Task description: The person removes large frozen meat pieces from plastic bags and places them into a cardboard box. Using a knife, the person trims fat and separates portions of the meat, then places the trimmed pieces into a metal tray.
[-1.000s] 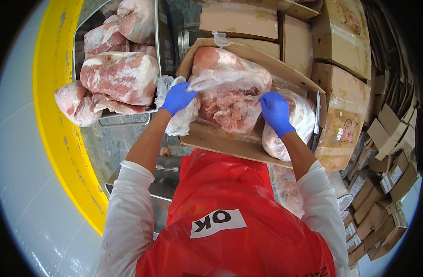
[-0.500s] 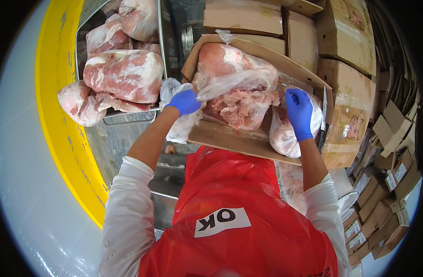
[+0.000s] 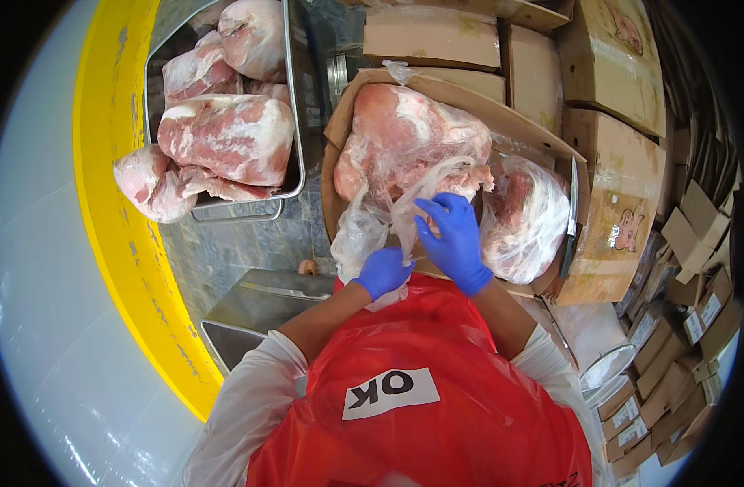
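Both my hands wear blue gloves and are close together at the near edge of an open cardboard box [image 3: 333, 154]. My left hand [image 3: 386, 273] is closed on bunched clear plastic film [image 3: 360, 237]. With fingers bent and apart, my right hand [image 3: 455, 247] touches the film's edge beside it. Behind them a large piece of raw meat [image 3: 416, 122] lies in the box, the film partly over its near side. A second piece of meat [image 3: 522, 215], wrapped in film, sits to the right of my right hand.
A knife [image 3: 571, 213] rests along the box's right side. At the left, a metal bin [image 3: 300, 97] holds several pieces of meat [image 3: 226, 140], one overhanging its rim. Closed cartons [image 3: 611, 195] stand behind and to the right. A steel surface [image 3: 254, 304] is near my left forearm.
My left hand has drawn the film toward me and to the right, partly uncovering the large meat. My right hand has moved left from the wrapped piece to the film.
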`<state>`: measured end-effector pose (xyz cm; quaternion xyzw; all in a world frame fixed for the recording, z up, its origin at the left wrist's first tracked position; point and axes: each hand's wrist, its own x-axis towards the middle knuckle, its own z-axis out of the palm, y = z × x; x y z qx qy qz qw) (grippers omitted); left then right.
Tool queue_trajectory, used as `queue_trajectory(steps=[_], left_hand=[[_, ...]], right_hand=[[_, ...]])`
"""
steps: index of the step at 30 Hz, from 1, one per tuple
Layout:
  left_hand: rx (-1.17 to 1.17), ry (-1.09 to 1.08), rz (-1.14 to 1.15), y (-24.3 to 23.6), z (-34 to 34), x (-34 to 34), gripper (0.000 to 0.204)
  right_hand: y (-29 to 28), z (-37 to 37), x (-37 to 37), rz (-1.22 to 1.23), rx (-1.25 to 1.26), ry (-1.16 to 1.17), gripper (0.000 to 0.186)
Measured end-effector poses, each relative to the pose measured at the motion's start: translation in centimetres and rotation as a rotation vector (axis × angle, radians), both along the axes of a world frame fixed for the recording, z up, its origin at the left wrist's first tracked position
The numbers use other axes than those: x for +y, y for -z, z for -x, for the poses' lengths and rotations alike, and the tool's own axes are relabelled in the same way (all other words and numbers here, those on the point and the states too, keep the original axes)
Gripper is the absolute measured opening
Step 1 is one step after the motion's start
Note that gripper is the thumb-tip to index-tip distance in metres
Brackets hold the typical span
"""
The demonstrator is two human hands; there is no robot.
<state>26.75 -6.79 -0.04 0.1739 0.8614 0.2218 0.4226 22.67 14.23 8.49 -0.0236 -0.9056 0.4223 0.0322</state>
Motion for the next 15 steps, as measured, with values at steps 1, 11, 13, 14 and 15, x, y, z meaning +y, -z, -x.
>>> queue_trajectory(steps=[1,11,13,14,15], left_hand=[[0.001,-0.043,-0.008,-0.8,0.2,0.2,0.034],[0.014,-0.291,-0.092,-6.3,0.5,-4.3,0.044],[0.236,-0.419,-0.175,-5.2,2.1,-5.5,0.059],[0.347,-0.481,-0.214,-4.3,3.1,-5.9,0.067],[0.45,-0.443,-0.196,-3.3,4.3,-6.0,0.073]], right_hand=[[-0.2,0.9,-0.2,-0.028,0.031,-0.069,0.034],[1.1,0.2,1.8,-0.074,-0.046,-0.065,0.037],[1.0,-1.6,2.5,-0.059,-0.084,-0.026,0.036],[1.1,-2.6,2.9,-0.058,-0.107,0.005,0.036],[1.3,-3.6,3.4,-0.056,-0.13,0.039,0.036]])
